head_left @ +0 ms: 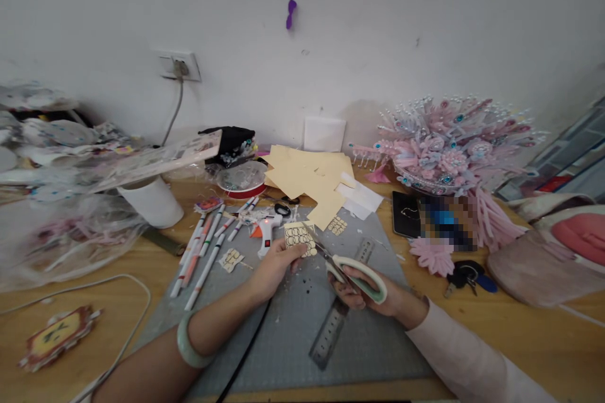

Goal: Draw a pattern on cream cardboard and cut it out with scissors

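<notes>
Between its thumb and fingers my left hand [276, 266] pinches a small cream paper piece [297, 237] printed with dark rounded outlines. My right hand [362, 289] is wrapped round the pale green and white handles of a pair of scissors [359, 274]. The scissor blades point up and left, at the right edge of the paper piece. Beneath my right hand a metal ruler [326, 337] lies slanted on the grey cutting mat [368, 352]. Similar patterned scraps lie on the mat, one to the left [231, 259] and one behind [337, 225].
A white glue gun [268, 233] and several markers [207, 271] lie left of centre. Cream card sheets [307, 173] lie behind. To the right are a pink beaded headdress [449, 151], keys [467, 276] and a pink bag [529, 267]. A white cup [158, 204] stands at the left.
</notes>
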`<state>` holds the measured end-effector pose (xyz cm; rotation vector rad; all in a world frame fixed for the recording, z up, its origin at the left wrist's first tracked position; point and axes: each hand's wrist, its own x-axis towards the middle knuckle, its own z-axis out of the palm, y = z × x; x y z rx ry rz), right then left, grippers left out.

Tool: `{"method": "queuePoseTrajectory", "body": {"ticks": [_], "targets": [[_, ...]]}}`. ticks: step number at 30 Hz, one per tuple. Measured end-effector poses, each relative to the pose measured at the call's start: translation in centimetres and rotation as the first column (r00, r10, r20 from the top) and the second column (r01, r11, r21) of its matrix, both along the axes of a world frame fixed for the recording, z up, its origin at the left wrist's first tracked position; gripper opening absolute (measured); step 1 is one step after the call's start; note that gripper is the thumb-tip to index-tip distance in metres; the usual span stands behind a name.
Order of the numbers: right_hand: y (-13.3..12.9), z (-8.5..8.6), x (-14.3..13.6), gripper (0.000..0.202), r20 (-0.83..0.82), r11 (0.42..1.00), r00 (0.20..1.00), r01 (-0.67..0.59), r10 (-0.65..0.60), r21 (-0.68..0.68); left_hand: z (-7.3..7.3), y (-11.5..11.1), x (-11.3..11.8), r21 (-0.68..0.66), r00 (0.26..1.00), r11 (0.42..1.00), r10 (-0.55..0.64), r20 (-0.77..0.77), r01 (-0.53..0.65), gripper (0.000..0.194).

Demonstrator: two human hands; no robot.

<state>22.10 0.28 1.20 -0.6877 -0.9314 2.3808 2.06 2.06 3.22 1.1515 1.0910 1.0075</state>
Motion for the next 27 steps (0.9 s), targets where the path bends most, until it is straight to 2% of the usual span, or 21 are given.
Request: {"method": "queuePoseTrajectory", "body": {"ticks": [16, 22, 27], "targets": [[0.0, -0.7, 0.0, 0.042, -0.047, 1.000, 0.999, 0.013, -0.012, 0.023, 0.3, 0.2, -0.2, -0.007, 0.997, 0.998, -0.065, 0.036, 0.065, 0.031], [-0.1, -0.2, -0.1, 0.043, -0.013, 1.000, 1.000, 0.012, -0.012, 0.017, 0.4, 0.2, -0.2, -0.013, 0.996, 0.997, -0.073, 0.050, 0.074, 0.031], [-0.1, 0.4, -0.1, 0.041, 0.057, 0.997, 0.996, 0.073, -0.074, 0.019, 0.5, -0.1, -0.3, -0.022, 0.996, 0.997, -0.076, 0.049, 0.077, 0.032]]}}
